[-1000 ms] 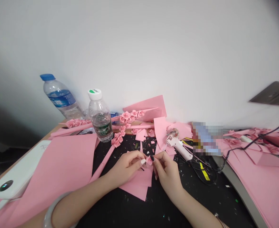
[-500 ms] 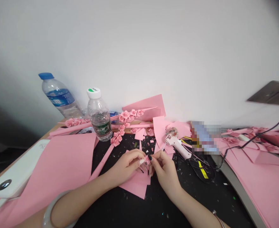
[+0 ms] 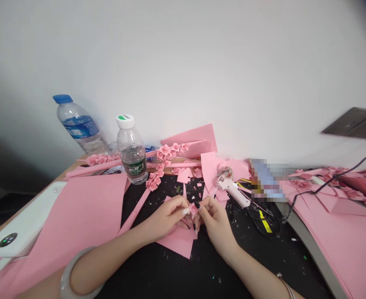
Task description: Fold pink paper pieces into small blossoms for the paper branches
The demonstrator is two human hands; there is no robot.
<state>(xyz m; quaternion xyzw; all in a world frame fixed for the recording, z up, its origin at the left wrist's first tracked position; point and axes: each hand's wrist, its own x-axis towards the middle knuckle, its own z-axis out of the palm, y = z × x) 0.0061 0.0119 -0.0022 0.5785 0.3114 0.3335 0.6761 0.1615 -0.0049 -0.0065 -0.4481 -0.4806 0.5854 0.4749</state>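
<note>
Between my two hands is a small pink paper flower, held over the black table top. My left hand pinches its left side with thumb and fingers. On the other side, my right hand grips it between thumb and index finger. Beneath the hands lies a flat piece of pink paper, partly covered by them. Left of my left hand, a pink paper stem bears several folded flowers. A pale pink glue gun rests just beyond my right hand.
Two water bottles, one white-capped and one blue-capped, stand at the back left. A white device and a large pink sheet lie left. Pink sheets and a black cable occupy the right.
Both hands stay around the flower with only slight finger movement. The camera view has shifted very slightly.
</note>
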